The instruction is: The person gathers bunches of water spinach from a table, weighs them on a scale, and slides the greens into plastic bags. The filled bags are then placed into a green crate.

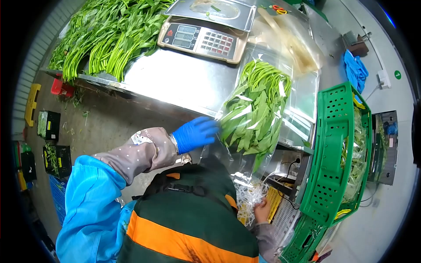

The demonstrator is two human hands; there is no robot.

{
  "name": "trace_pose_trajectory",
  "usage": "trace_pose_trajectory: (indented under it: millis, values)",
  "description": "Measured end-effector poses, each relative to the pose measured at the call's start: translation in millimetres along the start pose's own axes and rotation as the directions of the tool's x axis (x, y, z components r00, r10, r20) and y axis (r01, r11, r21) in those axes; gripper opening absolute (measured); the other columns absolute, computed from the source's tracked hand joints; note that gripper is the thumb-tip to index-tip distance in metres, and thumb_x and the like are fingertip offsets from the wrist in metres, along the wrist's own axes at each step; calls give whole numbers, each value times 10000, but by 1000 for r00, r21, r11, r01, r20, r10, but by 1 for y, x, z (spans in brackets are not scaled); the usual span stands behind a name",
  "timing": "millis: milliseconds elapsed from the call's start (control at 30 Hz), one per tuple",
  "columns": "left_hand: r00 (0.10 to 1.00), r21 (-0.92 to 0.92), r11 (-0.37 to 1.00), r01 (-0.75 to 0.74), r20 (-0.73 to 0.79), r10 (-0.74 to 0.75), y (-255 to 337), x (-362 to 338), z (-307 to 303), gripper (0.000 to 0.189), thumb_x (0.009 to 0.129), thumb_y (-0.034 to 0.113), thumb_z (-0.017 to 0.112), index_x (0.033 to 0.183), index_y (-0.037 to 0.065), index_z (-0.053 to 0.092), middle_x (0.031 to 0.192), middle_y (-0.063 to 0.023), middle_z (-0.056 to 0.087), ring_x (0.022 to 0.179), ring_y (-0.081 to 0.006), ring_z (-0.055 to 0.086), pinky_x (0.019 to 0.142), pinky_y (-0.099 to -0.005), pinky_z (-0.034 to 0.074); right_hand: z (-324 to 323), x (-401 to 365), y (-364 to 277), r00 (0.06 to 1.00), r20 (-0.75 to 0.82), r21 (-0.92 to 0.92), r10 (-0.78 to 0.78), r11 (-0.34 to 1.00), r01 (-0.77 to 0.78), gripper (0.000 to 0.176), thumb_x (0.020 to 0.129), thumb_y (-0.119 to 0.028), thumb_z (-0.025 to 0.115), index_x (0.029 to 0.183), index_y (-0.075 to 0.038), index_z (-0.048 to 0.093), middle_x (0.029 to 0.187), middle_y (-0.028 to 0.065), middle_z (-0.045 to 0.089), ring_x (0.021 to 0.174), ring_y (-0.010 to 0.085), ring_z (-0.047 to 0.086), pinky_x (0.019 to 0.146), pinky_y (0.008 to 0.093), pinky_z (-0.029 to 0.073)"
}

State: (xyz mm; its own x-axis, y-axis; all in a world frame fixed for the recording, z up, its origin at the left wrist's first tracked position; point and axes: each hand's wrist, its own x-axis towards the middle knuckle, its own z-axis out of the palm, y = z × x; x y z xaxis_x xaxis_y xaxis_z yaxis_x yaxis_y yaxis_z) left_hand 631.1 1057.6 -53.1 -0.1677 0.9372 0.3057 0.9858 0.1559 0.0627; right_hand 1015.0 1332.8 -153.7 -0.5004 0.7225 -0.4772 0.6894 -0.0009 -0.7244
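Observation:
My left hand [196, 134], in a blue glove, is beside the left edge of a clear plastic bag of leafy greens [256, 105]. Its fingers are together and slightly blurred, and their tips meet the bag's edge. The bag lies on the metal table [175, 79], stems toward the back and leaves hanging over the front edge. Down at the right, my bare right hand [262, 210] is at a heap of thin white strips [250, 199] next to a yellow basket [274, 202]. Its fingers are partly hidden among the strips.
A digital scale [204, 40] stands at the back, with piled greens [114, 39] left of it. Empty plastic bags [291, 39] and orange scissors [279, 9] lie behind at the right. Green crates [329, 153] stand along the right side. Black crates [57, 160] are on the floor at left.

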Motion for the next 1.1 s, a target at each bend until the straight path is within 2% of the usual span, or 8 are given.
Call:
trace_pose_trajectory:
  millis: [67,233,400,600,633,700,933,1100]
  values:
    - [995,15,1000,28,-96,-26,0,-4,4,229,704,134,550,920,212,553,1184,-46,497,1159,-247,429,951,-393,355,-18,-23,10,998,-27,-38,49,998,-50,337,695,61,513,1025,14,464,936,114,471,696,143,524,610,254,429]
    - [993,67,997,29,-112,-21,-5,-2,3,292,680,116,579,948,227,546,1176,-50,499,1137,-249,444,936,-388,370,11,-3,-162,543,-61,-540,-837,486,688,318,672,80,563,967,-37,546,909,122,509,845,269,517,714,325,425]
    - [997,-14,998,-64,-50,64,-4,0,13,147,650,131,600,779,194,567,1041,-38,541,1073,-232,479,887,-367,405,41,39,-207,330,252,-488,-910,175,855,220,571,-11,688,767,-89,627,940,100,543,868,303,518,725,382,429]
    - [986,-355,922,154,-8,-167,-10,34,-61,80,616,90,579,694,85,559,856,-74,591,875,-282,566,751,-374,468,10,29,-273,479,112,-180,-871,456,871,151,587,4,680,697,-54,596,983,113,529,921,259,500,771,343,403]
    - [930,-533,846,3,-311,-199,-25,45,-65,67,625,42,625,679,52,587,751,-58,600,754,-227,599,692,-316,482,-6,29,-299,507,60,-110,-860,499,859,142,597,10,669,698,-47,587,988,110,526,932,239,499,771,336,397]
    - [875,-884,454,112,-129,-467,-48,80,-126,158,608,-11,715,650,55,578,783,-62,609,760,-189,593,698,-310,470,-39,31,-368,486,-58,62,-872,483,874,104,634,17,633,698,-31,566,953,84,524,927,205,489,761,310,384]
    - [780,-992,124,-14,-88,-619,-131,198,-273,129,724,80,706,746,29,590,839,-83,637,789,-134,609,736,-266,495,-96,49,-550,514,-113,653,-850,326,684,100,861,-137,554,852,-38,566,842,29,579,744,113,533,677,252,423]
    - [636,-999,-36,31,47,-770,-149,219,-244,214,756,207,695,726,49,554,734,-62,615,671,-140,621,581,-265,527,-57,99,-564,723,69,704,-687,547,453,163,895,-190,497,908,-29,522,774,47,582,601,134,543,607,333,497]
